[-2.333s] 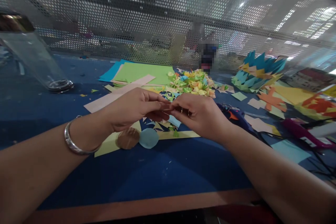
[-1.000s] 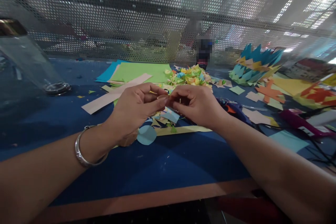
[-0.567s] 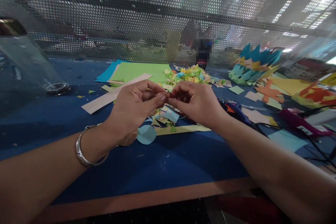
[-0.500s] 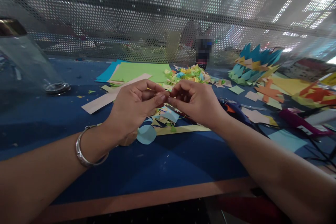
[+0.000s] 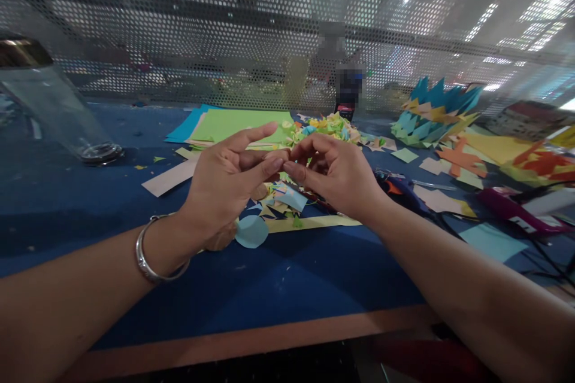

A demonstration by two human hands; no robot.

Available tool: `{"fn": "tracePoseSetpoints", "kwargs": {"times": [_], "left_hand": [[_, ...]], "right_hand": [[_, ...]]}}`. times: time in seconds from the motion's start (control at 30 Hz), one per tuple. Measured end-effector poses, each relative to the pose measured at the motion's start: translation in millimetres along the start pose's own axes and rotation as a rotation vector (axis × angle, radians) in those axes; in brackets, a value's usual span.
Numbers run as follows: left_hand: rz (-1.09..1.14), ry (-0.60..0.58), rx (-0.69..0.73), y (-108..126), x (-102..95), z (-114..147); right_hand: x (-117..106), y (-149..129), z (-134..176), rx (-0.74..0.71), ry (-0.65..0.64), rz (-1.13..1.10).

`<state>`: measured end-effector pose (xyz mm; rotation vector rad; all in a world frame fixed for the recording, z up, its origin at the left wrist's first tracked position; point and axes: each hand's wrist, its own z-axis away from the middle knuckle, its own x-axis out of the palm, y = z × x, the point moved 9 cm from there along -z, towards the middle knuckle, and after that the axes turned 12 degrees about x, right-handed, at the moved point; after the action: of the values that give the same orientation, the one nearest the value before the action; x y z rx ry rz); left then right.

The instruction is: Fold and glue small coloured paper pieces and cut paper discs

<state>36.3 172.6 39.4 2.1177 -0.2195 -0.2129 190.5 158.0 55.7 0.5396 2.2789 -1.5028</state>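
Observation:
My left hand [image 5: 224, 176] and my right hand [image 5: 335, 173] meet fingertip to fingertip above the middle of the table. Thumb and fingers of each are pinched together, while the left index finger is lifted away. Whatever lies between the fingertips is too small or hidden to make out. Below them are cut paper scraps [image 5: 287, 197], a light blue paper circle [image 5: 252, 231] and a pale yellow paper strip [image 5: 314, 221]. Behind my fingers lies a heap of small folded paper pieces [image 5: 330, 125]. A pale pink strip [image 5: 171, 178] is partly covered by my left hand.
A clear bottle [image 5: 58, 108] stands at left, near green paper sheets [image 5: 247, 124]. To the right are a dark blue tool [image 5: 406, 191], a purple tool [image 5: 516, 209] with cables, and a spiky paper piece [image 5: 438, 111]. Perforated metal [image 5: 179, 30] rises behind the table.
My left index finger has lifted up and away from the pinch. Both hands otherwise stay at nearly the same place, fingertips together.

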Motion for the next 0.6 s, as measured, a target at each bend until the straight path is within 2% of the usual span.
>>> {"fn": "tracePoseSetpoints", "kwargs": {"times": [0.17, 0.4, 0.6], "left_hand": [[0.014, 0.028, -0.032, -1, 0.9, 2], [0.029, 0.037, -0.031, -3, 0.0, 0], [-0.063, -0.123, -0.114, -11, 1.2, -8]], "right_hand": [[3, 4, -2, 0.057, -0.059, -0.152], [9, 6, 0, 0.102, -0.109, -0.225], [11, 7, -1, 0.097, -0.153, -0.162]]}}
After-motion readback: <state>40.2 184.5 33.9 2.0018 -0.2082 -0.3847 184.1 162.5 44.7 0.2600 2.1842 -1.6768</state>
